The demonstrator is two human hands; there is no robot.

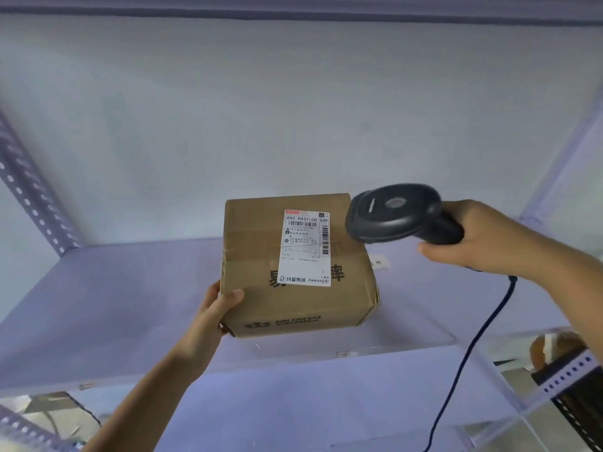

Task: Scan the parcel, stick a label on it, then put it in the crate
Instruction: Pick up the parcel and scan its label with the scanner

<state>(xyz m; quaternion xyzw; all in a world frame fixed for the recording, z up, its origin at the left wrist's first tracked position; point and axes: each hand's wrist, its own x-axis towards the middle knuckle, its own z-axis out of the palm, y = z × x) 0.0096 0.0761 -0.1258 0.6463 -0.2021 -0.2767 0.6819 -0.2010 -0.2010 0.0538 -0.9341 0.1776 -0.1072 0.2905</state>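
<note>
A brown cardboard parcel (261, 282) sits in the middle of the view, tilted up off the pale shelf. A white shipping label (305, 247) with barcodes covers part of its top face. My left hand (212, 311) grips the parcel's near left corner, thumb on top. My right hand (483, 238) is shut on the handle of a black barcode scanner (394, 213). The scanner's head hangs just right of the label, above the parcel's far right corner. A dark cable (470, 353) trails down from the scanner.
The pale shelf board (114, 305) runs across the view, with perforated metal uprights (29, 190) at the left and right. A small white paper tag (378, 263) lies behind the parcel. Below the shelf edge at the right are a brown object (554, 347) and dark items.
</note>
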